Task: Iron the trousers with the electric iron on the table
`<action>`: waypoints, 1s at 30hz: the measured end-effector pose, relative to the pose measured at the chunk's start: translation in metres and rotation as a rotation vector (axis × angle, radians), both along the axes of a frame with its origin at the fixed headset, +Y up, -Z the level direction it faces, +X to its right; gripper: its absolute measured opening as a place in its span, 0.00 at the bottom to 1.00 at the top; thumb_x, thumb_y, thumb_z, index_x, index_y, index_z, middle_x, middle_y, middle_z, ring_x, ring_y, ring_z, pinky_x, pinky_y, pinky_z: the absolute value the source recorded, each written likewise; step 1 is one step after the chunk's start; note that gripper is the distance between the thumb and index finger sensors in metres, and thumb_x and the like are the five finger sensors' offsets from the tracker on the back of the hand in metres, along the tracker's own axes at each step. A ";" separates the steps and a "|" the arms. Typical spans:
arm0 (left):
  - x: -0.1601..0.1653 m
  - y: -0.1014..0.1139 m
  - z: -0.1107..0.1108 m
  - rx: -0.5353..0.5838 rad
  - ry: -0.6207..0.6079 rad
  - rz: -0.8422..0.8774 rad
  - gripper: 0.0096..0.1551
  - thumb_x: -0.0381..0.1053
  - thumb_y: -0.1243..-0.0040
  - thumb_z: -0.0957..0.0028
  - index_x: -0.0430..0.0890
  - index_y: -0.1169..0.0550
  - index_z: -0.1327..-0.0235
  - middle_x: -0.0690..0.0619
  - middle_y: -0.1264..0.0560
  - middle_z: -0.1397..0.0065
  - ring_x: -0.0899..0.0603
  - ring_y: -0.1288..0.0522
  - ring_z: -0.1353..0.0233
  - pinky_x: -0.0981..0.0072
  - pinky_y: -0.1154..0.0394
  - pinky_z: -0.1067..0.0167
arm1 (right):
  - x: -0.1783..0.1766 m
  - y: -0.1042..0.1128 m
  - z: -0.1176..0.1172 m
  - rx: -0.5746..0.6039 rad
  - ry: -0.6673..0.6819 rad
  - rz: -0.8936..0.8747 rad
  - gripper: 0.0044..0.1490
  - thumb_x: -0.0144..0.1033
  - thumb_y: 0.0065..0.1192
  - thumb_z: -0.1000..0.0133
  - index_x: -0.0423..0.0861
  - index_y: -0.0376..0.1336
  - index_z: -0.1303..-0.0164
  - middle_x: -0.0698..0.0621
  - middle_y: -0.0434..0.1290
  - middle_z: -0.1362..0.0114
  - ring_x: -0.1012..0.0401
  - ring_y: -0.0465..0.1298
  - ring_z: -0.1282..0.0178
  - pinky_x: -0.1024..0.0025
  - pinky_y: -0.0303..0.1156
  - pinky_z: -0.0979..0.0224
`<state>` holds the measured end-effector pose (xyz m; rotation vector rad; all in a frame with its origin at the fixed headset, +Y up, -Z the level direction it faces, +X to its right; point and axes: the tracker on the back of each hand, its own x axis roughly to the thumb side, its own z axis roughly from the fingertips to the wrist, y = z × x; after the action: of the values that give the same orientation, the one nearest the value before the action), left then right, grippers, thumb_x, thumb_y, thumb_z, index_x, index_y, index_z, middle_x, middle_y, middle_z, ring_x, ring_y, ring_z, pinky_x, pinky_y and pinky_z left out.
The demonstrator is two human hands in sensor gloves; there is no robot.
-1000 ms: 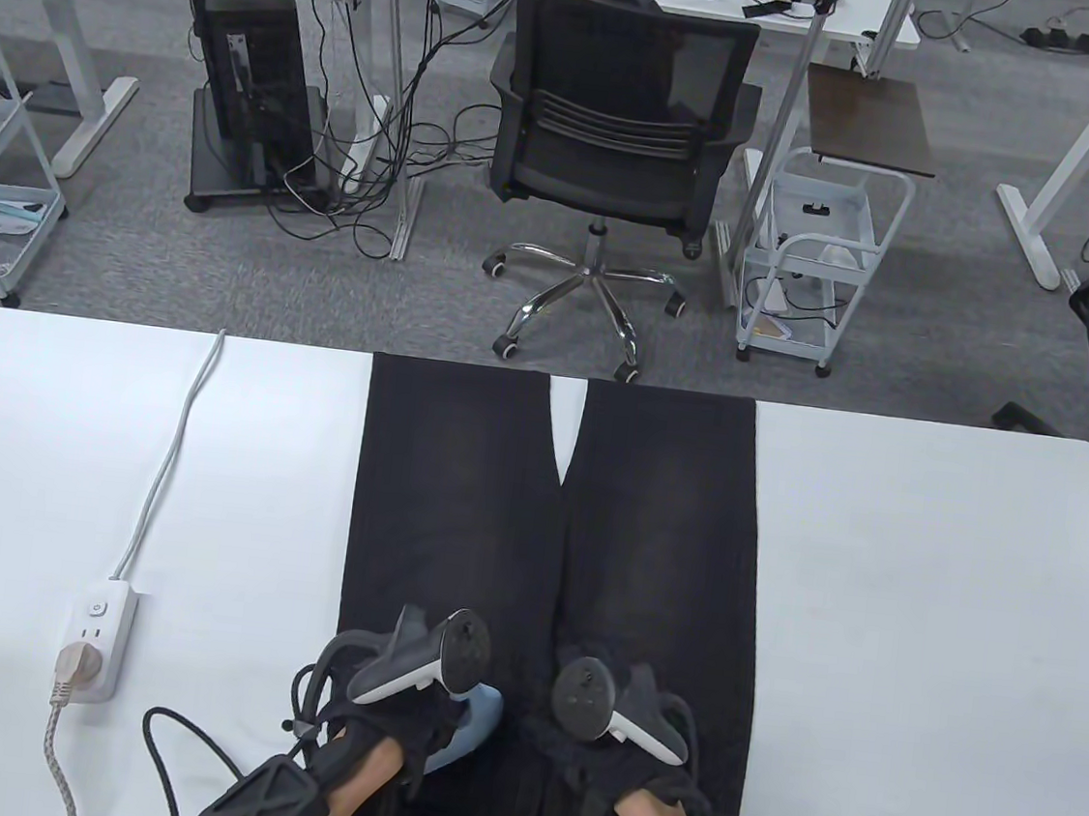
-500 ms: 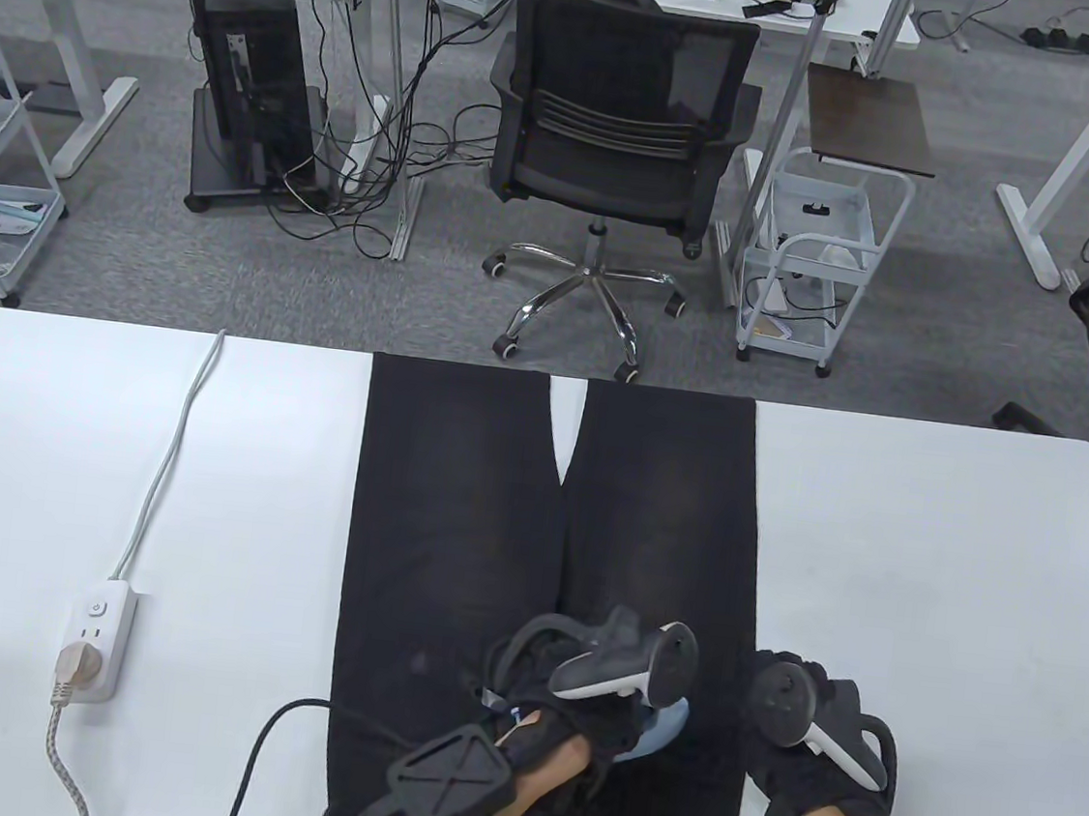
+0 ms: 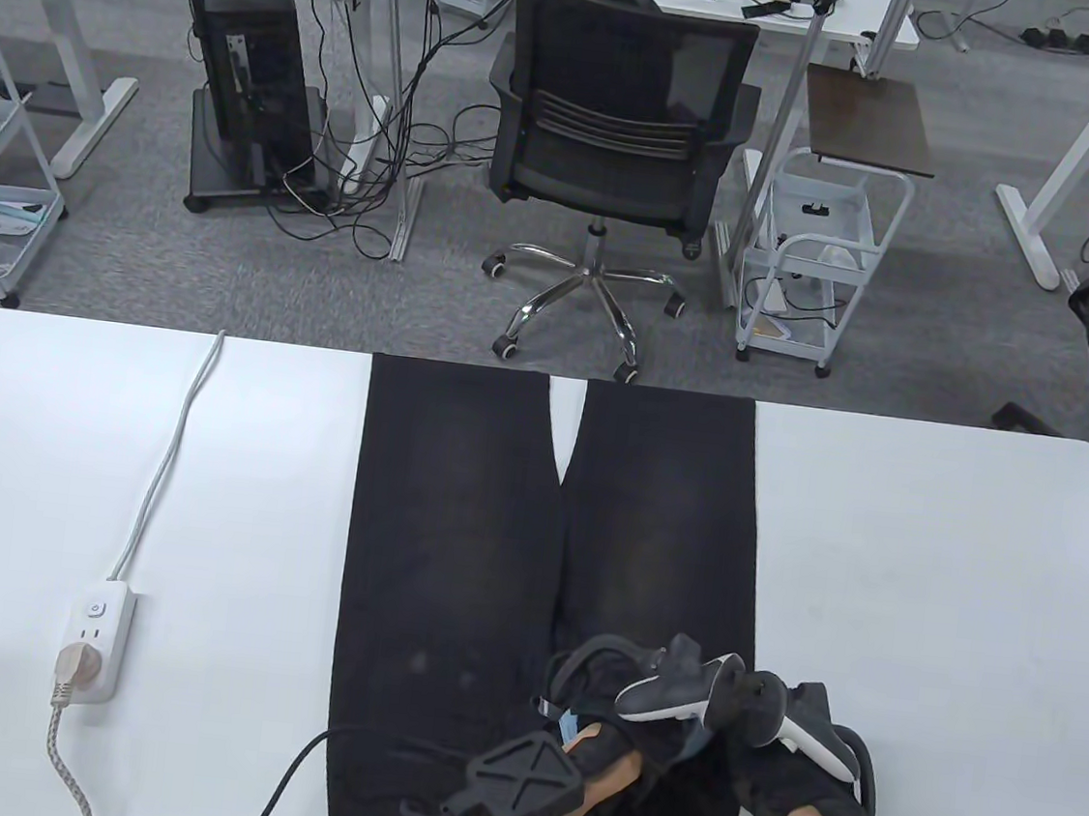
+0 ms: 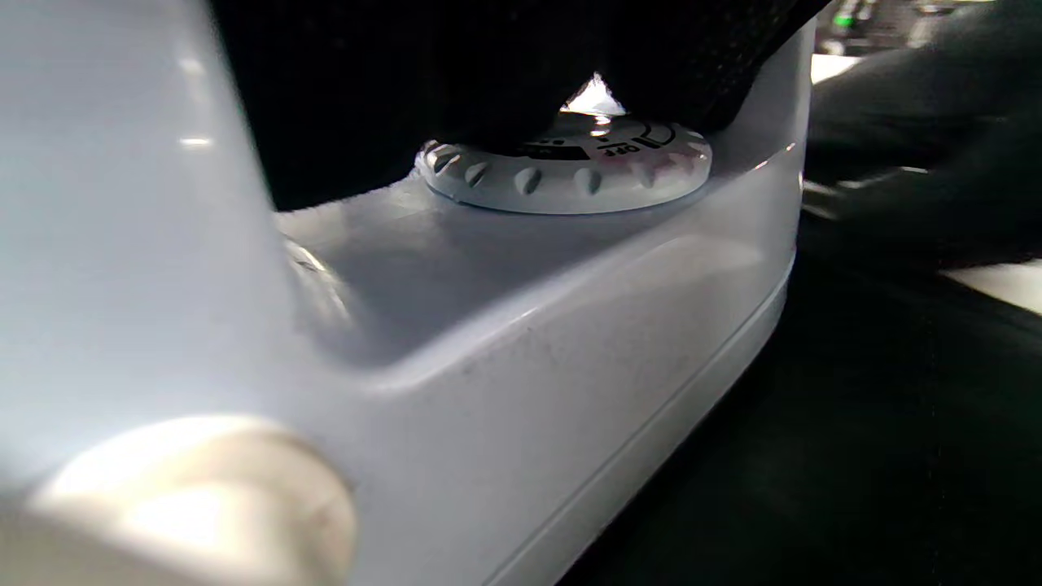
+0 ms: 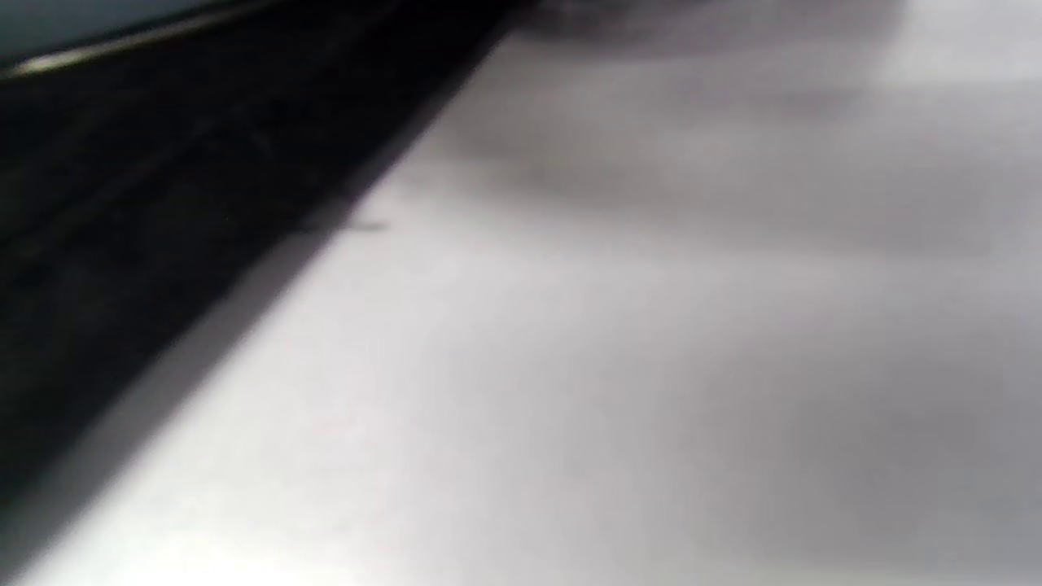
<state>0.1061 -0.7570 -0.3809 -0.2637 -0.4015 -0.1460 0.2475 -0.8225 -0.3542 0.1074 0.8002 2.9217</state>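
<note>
Black trousers (image 3: 455, 515) lie flat on the white table (image 3: 925, 584), legs pointing to the far edge. My left hand (image 3: 633, 719) grips the pale blue electric iron (image 4: 521, 325), which sits on the right trouser leg near the front. In the table view the hand and tracker hide the iron. The left wrist view shows its white dial (image 4: 570, 167) under my gloved fingers. My right hand (image 3: 774, 772) rests at the trousers' right edge, close beside the left hand, and holds nothing I can see. The right wrist view shows only blurred fabric (image 5: 122, 203) and table (image 5: 651, 325).
A white power strip (image 3: 95, 638) with a plug in it lies at the front left, its cable running to the far edge. The iron's black cord (image 3: 287, 780) trails off the front edge. An office chair (image 3: 622, 134) stands beyond the table.
My left hand has slid the iron rightward from the left leg onto the right leg. My right hand moved right off the fabric to the trousers' right edge.
</note>
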 end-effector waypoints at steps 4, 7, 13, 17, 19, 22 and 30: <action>0.000 -0.001 -0.045 -0.097 0.107 0.025 0.23 0.56 0.38 0.42 0.41 0.26 0.45 0.55 0.17 0.65 0.50 0.16 0.64 0.49 0.19 0.49 | -0.001 0.000 -0.003 -0.016 -0.006 -0.001 0.43 0.35 0.39 0.36 0.39 0.28 0.19 0.32 0.27 0.17 0.30 0.33 0.20 0.23 0.44 0.29; 0.003 -0.002 -0.071 -0.045 0.155 0.011 0.23 0.56 0.39 0.42 0.42 0.26 0.45 0.55 0.17 0.66 0.50 0.16 0.64 0.49 0.18 0.49 | -0.002 0.000 -0.003 -0.014 -0.003 0.009 0.43 0.34 0.39 0.36 0.39 0.28 0.18 0.31 0.27 0.17 0.30 0.34 0.20 0.23 0.44 0.29; 0.003 -0.002 -0.114 -0.017 0.219 -0.012 0.23 0.57 0.39 0.42 0.43 0.26 0.45 0.55 0.17 0.65 0.50 0.16 0.63 0.49 0.19 0.48 | -0.003 0.002 -0.002 0.000 -0.006 0.025 0.43 0.35 0.39 0.36 0.39 0.29 0.18 0.31 0.28 0.17 0.30 0.35 0.20 0.23 0.45 0.29; -0.004 0.001 -0.128 -0.024 0.270 0.002 0.23 0.57 0.39 0.42 0.43 0.26 0.44 0.55 0.17 0.64 0.50 0.16 0.63 0.49 0.19 0.47 | -0.003 0.002 -0.003 -0.004 -0.005 0.024 0.43 0.35 0.39 0.36 0.39 0.29 0.18 0.31 0.28 0.17 0.30 0.35 0.20 0.24 0.45 0.28; -0.005 0.002 -0.128 -0.034 0.267 0.015 0.22 0.57 0.39 0.41 0.43 0.26 0.45 0.56 0.18 0.65 0.51 0.16 0.63 0.50 0.19 0.48 | -0.003 0.002 -0.003 -0.007 -0.005 0.022 0.43 0.35 0.39 0.36 0.39 0.29 0.18 0.31 0.28 0.17 0.30 0.35 0.20 0.24 0.45 0.28; -0.004 0.001 -0.124 -0.070 0.279 0.022 0.21 0.55 0.40 0.42 0.41 0.26 0.46 0.55 0.18 0.67 0.50 0.16 0.65 0.48 0.18 0.50 | -0.003 0.003 -0.004 -0.016 -0.009 0.016 0.43 0.35 0.39 0.36 0.39 0.29 0.18 0.32 0.28 0.17 0.30 0.35 0.20 0.24 0.45 0.28; 0.008 0.002 -0.067 -0.108 0.188 0.019 0.21 0.53 0.39 0.42 0.39 0.26 0.46 0.53 0.18 0.67 0.48 0.16 0.65 0.46 0.18 0.51 | -0.002 0.004 -0.004 -0.025 -0.015 0.005 0.43 0.36 0.39 0.36 0.40 0.28 0.18 0.33 0.28 0.16 0.31 0.35 0.20 0.24 0.45 0.28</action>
<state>0.1140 -0.7546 -0.4478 -0.3764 -0.2250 -0.0805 0.2453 -0.8186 -0.3586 0.0817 0.8356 2.9130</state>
